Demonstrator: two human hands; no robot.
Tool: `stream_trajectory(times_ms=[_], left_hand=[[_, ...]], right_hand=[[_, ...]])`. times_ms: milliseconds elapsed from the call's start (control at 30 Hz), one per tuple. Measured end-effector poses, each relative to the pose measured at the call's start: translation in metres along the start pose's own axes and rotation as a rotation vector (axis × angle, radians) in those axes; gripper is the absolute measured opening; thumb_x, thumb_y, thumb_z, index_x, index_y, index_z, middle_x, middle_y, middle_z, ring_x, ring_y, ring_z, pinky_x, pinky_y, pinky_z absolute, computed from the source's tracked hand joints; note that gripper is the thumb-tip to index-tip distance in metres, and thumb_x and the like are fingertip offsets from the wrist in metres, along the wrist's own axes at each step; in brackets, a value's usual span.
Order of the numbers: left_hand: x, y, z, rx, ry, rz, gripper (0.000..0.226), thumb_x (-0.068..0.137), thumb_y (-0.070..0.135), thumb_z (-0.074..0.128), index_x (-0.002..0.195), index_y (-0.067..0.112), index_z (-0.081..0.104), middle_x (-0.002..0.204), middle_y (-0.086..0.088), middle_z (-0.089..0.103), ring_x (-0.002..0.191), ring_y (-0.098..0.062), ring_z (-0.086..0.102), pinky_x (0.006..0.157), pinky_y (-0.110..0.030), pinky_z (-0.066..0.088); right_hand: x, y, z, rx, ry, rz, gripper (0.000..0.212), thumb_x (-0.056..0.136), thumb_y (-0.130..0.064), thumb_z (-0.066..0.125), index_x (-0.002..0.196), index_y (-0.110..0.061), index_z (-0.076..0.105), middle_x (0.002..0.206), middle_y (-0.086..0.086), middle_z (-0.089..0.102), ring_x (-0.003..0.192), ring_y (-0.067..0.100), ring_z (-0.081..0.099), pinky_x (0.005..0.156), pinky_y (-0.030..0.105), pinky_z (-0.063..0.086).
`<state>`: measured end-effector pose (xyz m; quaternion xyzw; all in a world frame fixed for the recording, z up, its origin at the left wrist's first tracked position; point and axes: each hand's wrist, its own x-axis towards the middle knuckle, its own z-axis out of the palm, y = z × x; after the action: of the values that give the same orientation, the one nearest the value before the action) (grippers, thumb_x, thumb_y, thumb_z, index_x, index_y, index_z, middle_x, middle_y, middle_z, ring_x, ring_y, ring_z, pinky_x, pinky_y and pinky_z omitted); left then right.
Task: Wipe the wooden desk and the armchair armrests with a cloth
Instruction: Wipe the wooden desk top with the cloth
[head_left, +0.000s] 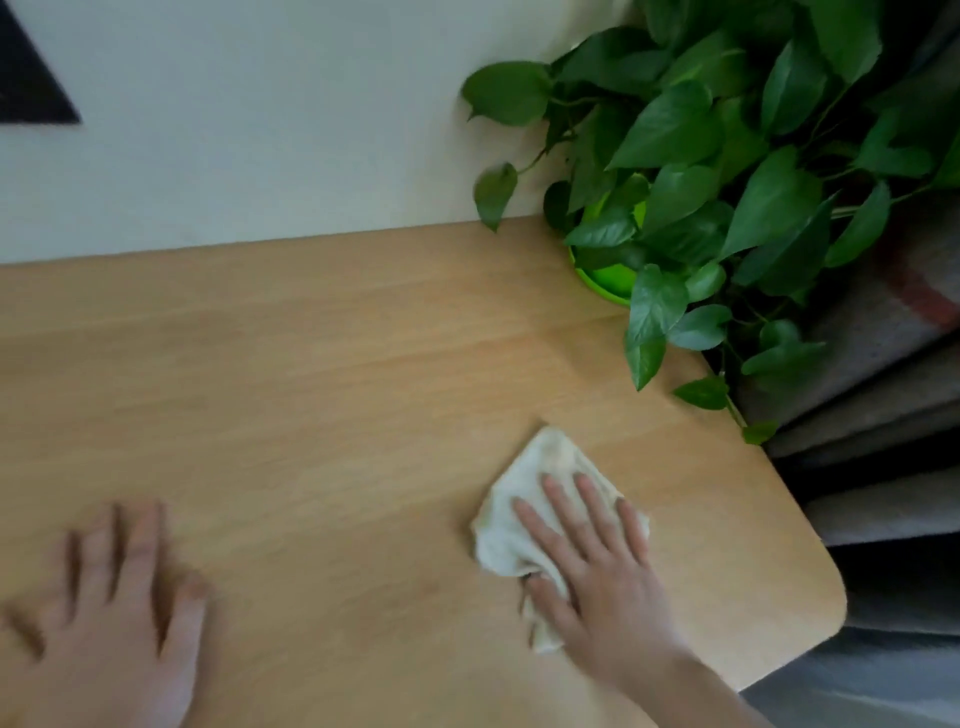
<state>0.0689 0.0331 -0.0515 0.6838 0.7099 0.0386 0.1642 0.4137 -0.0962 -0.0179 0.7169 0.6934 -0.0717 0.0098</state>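
Flat on the desk (337, 374), right hand (597, 566) (fingers straight) atop cloth (524, 493).

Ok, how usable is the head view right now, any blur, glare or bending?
Head view: left hand smeared by motion blur; right hand and cloth fairly sharp; desk evenly lit, no glare, soft shadows; wide-angle lens bows the desk's edges; plant slightly soft.

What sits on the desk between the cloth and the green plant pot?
Nothing: in the head view, only bare light wooden desk lies between the crumpled white cloth and the bright green plant pot.
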Motion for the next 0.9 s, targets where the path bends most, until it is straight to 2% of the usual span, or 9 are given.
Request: stream_trajectory(times_ms=[100,233,300,367,467,600,667,767,900], left_hand=[[0.001,0.009,-0.021,-0.041,0.057,-0.009,0.073,0.076,0.057,0.027,0.146,0.036,0.024,0.158,-0.001,0.024,0.144,-0.032,0.018,0.11,-0.066,0.02],[0.001,0.013,-0.025,-0.042,0.029,-0.024,0.076,0.074,0.057,0.026,0.146,0.031,0.032,0.157,0.0,0.027,0.144,-0.029,0.019,0.111,-0.067,0.014],[0.0,0.013,-0.023,-0.033,0.031,-0.002,0.077,0.074,0.057,0.027,0.146,0.03,0.033,0.157,0.0,0.028,0.144,-0.029,0.019,0.111,-0.067,0.012],[0.001,0.013,-0.024,-0.02,0.03,-0.003,0.076,0.075,0.056,0.028,0.145,0.029,0.034,0.157,-0.001,0.029,0.144,-0.03,0.021,0.11,-0.067,0.013],[0.0,0.012,-0.023,-0.004,0.034,-0.002,0.073,0.077,0.055,0.029,0.145,0.03,0.035,0.155,-0.001,0.031,0.143,-0.029,0.023,0.109,-0.068,0.015],[0.0,0.01,-0.021,0.018,0.067,-0.008,0.071,0.077,0.054,0.031,0.144,0.031,0.036,0.153,0.0,0.036,0.14,-0.026,0.023,0.107,-0.068,0.018],[0.0,0.012,-0.023,0.022,0.058,-0.011,0.07,0.078,0.054,0.031,0.143,0.031,0.036,0.152,0.0,0.038,0.139,-0.027,0.025,0.106,-0.069,0.02],[-0.001,0.014,-0.029,0.049,0.004,-0.018,0.07,0.079,0.051,0.031,0.145,0.028,0.038,0.153,-0.001,0.037,0.139,-0.027,0.026,0.106,-0.068,0.021],[-0.003,0.011,-0.029,0.082,-0.067,-0.02,0.072,0.082,0.054,0.018,0.15,0.03,0.013,0.159,0.006,0.011,0.147,-0.022,0.009,0.113,-0.064,0.009]], right_hand=[[0.088,0.04,-0.013,0.018,-0.016,0.386,0.06,0.093,-0.057,0.005,0.149,-0.042,-0.009,0.162,-0.002,-0.004,0.148,0.027,-0.007,0.117,0.05,0.005],[0.234,0.008,-0.025,0.2,0.057,0.934,0.061,0.098,-0.048,0.01,0.153,-0.027,-0.005,0.161,0.012,-0.007,0.146,0.04,-0.006,0.113,0.061,0.001],[0.282,-0.029,-0.037,0.298,0.012,1.001,0.063,0.098,-0.045,0.014,0.154,-0.021,-0.005,0.16,0.015,-0.011,0.144,0.043,-0.011,0.113,0.063,-0.004],[0.301,-0.074,-0.029,0.224,-0.008,0.805,0.064,0.099,-0.047,0.014,0.153,-0.022,-0.011,0.16,0.014,-0.015,0.144,0.042,-0.016,0.113,0.062,-0.007],[0.269,-0.115,-0.011,0.13,-0.038,0.189,0.061,0.098,-0.051,0.011,0.151,-0.031,-0.011,0.16,0.004,-0.016,0.145,0.033,-0.02,0.114,0.056,-0.012],[0.214,-0.047,-0.02,0.01,-0.163,-0.678,0.056,0.099,-0.054,0.024,0.15,-0.045,0.003,0.162,-0.01,-0.003,0.147,0.016,-0.015,0.116,0.042,-0.014],[0.226,0.011,-0.034,-0.094,-0.19,-0.754,0.056,0.099,-0.053,0.028,0.15,-0.047,0.004,0.162,-0.013,-0.003,0.147,0.013,-0.013,0.117,0.042,-0.01],[0.276,0.053,-0.042,-0.055,-0.105,-0.226,0.052,0.099,-0.054,0.021,0.148,-0.05,0.002,0.162,-0.012,-0.003,0.147,0.014,-0.012,0.118,0.053,0.0],[0.351,-0.036,-0.034,0.067,-0.032,0.654,0.056,0.099,-0.049,0.012,0.152,-0.037,-0.001,0.162,0.001,-0.005,0.147,0.033,-0.007,0.112,0.061,0.002]])
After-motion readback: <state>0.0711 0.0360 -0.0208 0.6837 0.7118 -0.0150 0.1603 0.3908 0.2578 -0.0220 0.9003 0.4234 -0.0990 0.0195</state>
